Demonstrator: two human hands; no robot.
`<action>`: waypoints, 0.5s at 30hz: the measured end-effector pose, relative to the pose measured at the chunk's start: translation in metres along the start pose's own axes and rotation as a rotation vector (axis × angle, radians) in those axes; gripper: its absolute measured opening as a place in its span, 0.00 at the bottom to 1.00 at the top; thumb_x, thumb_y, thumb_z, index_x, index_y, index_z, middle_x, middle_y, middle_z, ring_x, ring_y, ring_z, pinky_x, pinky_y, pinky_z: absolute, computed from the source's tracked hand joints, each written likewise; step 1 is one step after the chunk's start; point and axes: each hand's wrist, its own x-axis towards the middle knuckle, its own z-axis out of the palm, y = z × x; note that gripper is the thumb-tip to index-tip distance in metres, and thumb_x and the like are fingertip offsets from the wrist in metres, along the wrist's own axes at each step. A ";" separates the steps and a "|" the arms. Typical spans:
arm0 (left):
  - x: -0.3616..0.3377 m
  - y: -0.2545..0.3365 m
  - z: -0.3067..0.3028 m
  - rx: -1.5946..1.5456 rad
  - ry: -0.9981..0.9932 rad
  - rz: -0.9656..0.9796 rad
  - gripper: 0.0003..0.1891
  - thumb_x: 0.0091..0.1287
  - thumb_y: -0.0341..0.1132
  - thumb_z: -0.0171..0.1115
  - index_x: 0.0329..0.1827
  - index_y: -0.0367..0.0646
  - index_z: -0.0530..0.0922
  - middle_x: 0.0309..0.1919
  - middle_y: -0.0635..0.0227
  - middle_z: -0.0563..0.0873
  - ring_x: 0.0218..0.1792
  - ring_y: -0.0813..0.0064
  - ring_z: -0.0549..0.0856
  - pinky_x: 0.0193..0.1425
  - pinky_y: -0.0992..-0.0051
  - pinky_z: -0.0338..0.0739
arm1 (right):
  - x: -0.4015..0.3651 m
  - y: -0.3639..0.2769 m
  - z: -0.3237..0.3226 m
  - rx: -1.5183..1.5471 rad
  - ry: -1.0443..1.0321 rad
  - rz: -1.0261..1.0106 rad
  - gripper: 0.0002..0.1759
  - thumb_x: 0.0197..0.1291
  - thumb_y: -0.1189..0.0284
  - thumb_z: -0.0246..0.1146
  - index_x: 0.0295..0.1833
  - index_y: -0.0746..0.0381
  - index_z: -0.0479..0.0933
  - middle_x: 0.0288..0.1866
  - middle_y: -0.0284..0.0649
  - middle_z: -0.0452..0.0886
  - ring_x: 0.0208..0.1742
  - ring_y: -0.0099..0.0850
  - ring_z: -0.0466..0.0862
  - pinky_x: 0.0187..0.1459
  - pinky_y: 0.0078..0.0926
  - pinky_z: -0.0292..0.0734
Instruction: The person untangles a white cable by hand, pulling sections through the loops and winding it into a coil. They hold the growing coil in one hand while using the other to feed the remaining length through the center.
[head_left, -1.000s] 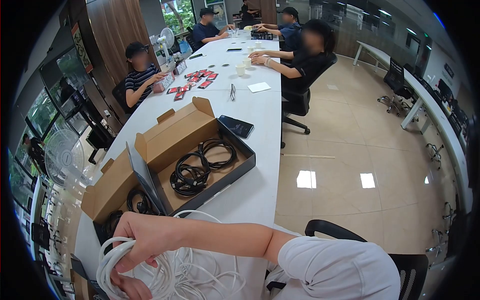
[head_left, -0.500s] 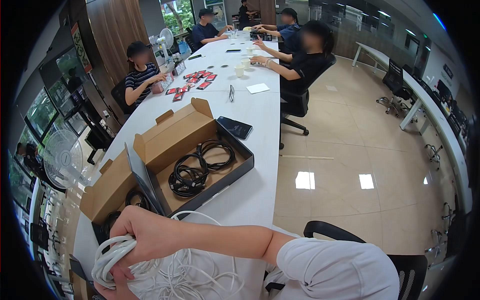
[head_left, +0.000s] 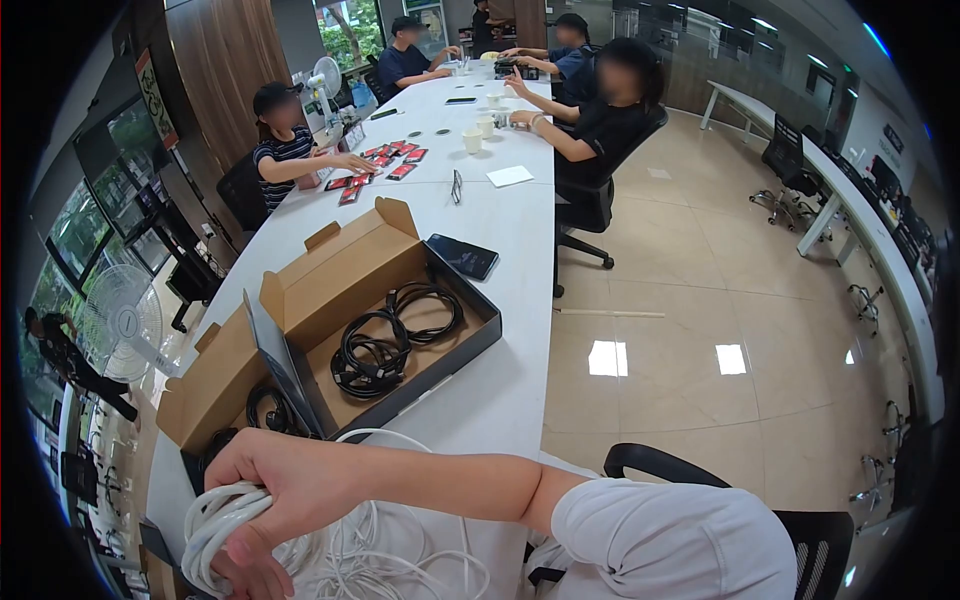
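My right hand (head_left: 290,480) wraps its fingers round a coiled white cable (head_left: 212,512). My left hand (head_left: 250,572) grips it underneath, fingers closed.

Open box (head_left: 400,262) on table (head_left: 500,230), mid-length; cables (head_left: 385,340) lie in it. Phone (head_left: 462,256) touches its far right side. Second box (head_left: 210,385) just left, nearer. Cable coil (head_left: 210,515) at near edge; chair (head_left: 660,458) right of it.

One wide-angle camera rides on the seated person's head at the near end of the long white desk (head_left: 510,220), facing along it and downward. The right hand (head_left: 285,480) and its coiled white cable (head_left: 215,515) loom closest, with the open brown cardboard box (head_left: 345,265) at mid-desk.
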 end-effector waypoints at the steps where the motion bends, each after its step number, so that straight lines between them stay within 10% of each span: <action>1: 0.000 0.000 0.002 0.025 0.075 0.018 0.25 0.64 0.55 0.61 0.48 0.41 0.79 0.08 0.81 0.66 0.07 0.86 0.61 0.12 0.83 0.52 | 0.000 0.000 0.000 -0.011 0.009 -0.009 0.27 0.50 0.54 0.74 0.36 0.70 0.77 0.28 0.33 0.80 0.30 0.18 0.77 0.31 0.17 0.71; 9: 0.009 0.006 0.025 0.066 0.285 0.026 0.19 0.69 0.49 0.59 0.28 0.45 0.70 0.08 0.80 0.59 0.08 0.88 0.52 0.12 0.83 0.48 | 0.003 0.002 0.005 -0.123 0.023 -0.060 0.20 0.60 0.60 0.64 0.34 0.70 0.75 0.24 0.31 0.74 0.26 0.17 0.69 0.28 0.19 0.65; 12: -0.018 -0.003 -0.002 0.090 0.640 0.080 0.22 0.64 0.53 0.61 0.32 0.43 0.66 0.11 0.81 0.55 0.10 0.86 0.57 0.14 0.84 0.49 | 0.004 0.007 0.005 -0.266 0.032 -0.139 0.20 0.63 0.61 0.62 0.31 0.71 0.74 0.20 0.32 0.70 0.25 0.18 0.65 0.26 0.22 0.62; 15: -0.005 0.001 0.013 0.052 0.413 0.064 0.20 0.68 0.49 0.60 0.25 0.47 0.66 0.09 0.80 0.58 0.08 0.88 0.52 0.12 0.82 0.46 | 0.005 0.005 0.007 -0.267 0.006 -0.159 0.21 0.65 0.61 0.60 0.30 0.71 0.73 0.19 0.33 0.66 0.24 0.19 0.63 0.25 0.24 0.59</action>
